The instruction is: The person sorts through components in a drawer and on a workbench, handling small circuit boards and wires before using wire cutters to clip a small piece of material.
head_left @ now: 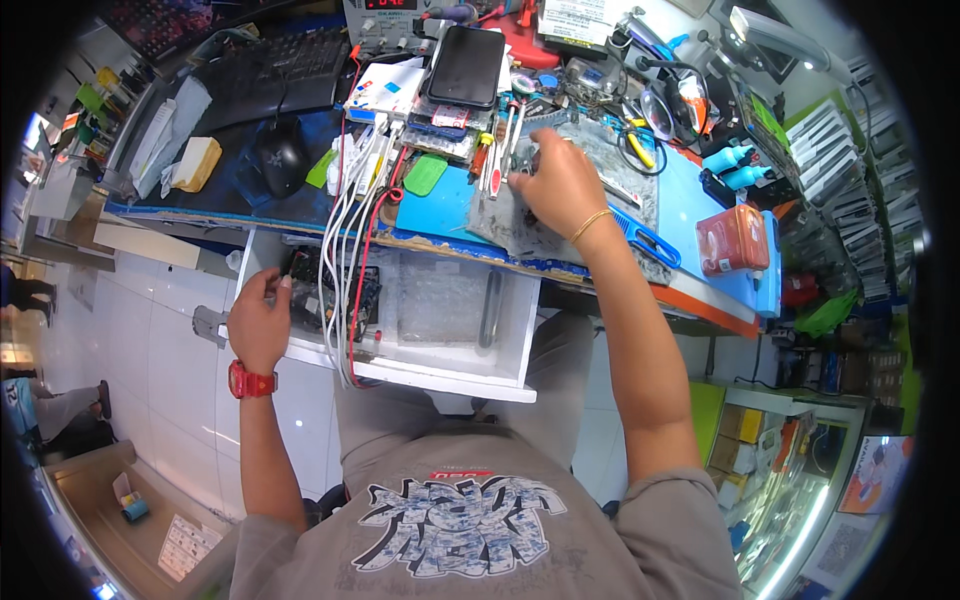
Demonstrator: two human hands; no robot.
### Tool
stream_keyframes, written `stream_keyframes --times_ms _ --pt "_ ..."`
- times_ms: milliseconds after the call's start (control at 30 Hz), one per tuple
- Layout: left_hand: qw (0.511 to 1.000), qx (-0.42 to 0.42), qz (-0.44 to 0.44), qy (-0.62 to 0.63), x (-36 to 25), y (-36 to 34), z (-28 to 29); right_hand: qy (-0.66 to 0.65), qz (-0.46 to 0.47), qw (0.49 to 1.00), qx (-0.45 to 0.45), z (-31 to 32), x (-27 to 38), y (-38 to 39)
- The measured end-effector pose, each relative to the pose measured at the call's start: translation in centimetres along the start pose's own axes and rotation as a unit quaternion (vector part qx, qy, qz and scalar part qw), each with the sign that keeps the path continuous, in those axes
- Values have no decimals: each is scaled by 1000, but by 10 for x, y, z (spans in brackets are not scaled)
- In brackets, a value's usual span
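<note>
My right hand [562, 188] hovers over a worn grey work mat [490, 222] on the desk, thumb and bent forefinger apart. I make out nothing between them; the other fingers are curled out of sight. Beside it lie a red-and-white handled tool [495, 178] and a yellow-and-orange screwdriver [481, 158]. My left hand [260, 318] is at the left side of a white pulled-out drawer [450, 380], its fingers bent and closed. Whether it grips the drawer's side or a small part is hidden. Dark circuit boards [312, 300] lie in the drawer next to it.
White cables [345, 250] and a red cable [366, 270] hang over the drawer. It also holds a clear plastic packet [440, 300]. A black phone [467, 66] tops a stack. A mouse [281, 157] lies left; a blue tool [650, 240] and reddish bottle [732, 240] right.
</note>
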State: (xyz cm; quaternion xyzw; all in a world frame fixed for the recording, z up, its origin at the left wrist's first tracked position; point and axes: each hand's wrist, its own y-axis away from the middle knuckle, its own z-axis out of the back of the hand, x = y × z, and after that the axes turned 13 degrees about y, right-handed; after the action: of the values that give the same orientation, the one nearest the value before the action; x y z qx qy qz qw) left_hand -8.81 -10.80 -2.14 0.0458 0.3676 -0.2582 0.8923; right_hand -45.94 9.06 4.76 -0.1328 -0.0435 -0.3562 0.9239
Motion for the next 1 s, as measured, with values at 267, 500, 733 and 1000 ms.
stream_keyframes --times_ms 267,500,733,1000 --pt "1000 2 -9 -9 0 0 1 -241 18 954 177 50 -51 9" --pt "999 -11 -36 19 7 2 0 55 200 973 101 47 -22 34" --pt "1000 -24 -10 11 4 1 3 -63 105 991 60 67 -15 52" --pt "1000 -13 -8 12 2 1 4 -513 -57 845 141 29 59 123"
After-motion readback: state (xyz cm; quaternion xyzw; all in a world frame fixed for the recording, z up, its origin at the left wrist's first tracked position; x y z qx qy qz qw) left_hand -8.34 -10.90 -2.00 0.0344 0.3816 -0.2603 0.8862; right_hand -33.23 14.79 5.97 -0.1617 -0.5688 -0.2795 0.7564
